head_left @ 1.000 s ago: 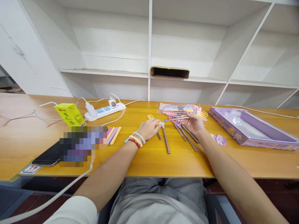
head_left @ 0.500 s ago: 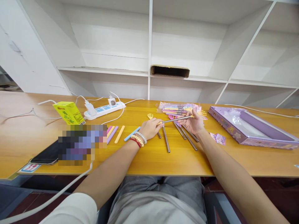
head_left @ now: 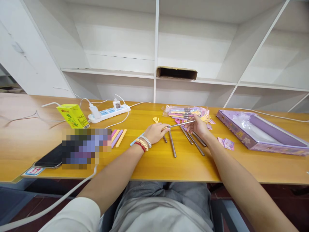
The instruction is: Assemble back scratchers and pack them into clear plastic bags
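Observation:
My left hand [head_left: 158, 132], with coiled bands at its wrist, pinches the yellow handle end of a back scratcher [head_left: 181, 124] with a thin metal rod. My right hand [head_left: 198, 125] is closed around the rod's far end, and a yellow claw head [head_left: 205, 118] shows beyond its fingers. The rod lies nearly level between both hands, above the table. Below them lie several metal-rod back scratchers, among them one with a pink claw [head_left: 177, 121] and one with a yellow claw [head_left: 156, 119]. A blue handle sleeve [head_left: 134, 141] is partly hidden by my left forearm.
Pink, yellow and purple sleeves [head_left: 117, 139] lie at left, near a phone [head_left: 49, 156] and a pixelated patch. Behind are a yellow-green carton [head_left: 73, 116], a power strip [head_left: 109, 112] and a bag of back scratchers [head_left: 185, 111]. A purple box [head_left: 256, 143] stands right, beside small cards [head_left: 226, 143].
The right hand's fingers have curled further around the claw end of the back scratcher. A loose yellow sleeve has shifted left, closer to the purple one. The view has moved slightly.

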Motion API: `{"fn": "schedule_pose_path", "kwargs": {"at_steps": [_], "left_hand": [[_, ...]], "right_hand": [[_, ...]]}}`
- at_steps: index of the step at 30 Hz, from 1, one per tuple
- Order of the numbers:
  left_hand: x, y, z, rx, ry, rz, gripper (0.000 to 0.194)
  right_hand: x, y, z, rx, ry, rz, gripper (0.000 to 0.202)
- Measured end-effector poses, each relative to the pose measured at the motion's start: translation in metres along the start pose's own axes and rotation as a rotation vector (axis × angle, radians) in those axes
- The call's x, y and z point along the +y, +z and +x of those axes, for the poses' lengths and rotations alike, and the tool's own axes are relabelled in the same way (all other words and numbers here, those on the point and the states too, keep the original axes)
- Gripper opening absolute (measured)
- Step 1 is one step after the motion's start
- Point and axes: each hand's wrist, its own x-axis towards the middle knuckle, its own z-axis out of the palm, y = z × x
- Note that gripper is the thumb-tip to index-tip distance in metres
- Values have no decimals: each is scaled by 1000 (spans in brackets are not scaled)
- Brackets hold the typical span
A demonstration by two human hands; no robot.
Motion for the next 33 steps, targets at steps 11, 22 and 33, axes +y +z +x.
{"fn": "schedule_pose_path", "kwargs": {"at_steps": [11, 22, 33], "left_hand": [[1, -1, 1, -32, -11, 10, 39], [0, -4, 2, -43, -90, 96, 35], [0, -8, 1, -112, -47, 136, 29]], "right_hand": [[3, -6, 3, 11, -4, -56, 45], [0, -31, 11, 245, -130, -12, 28], [0, -27, 7, 176, -205, -90, 28]]}}
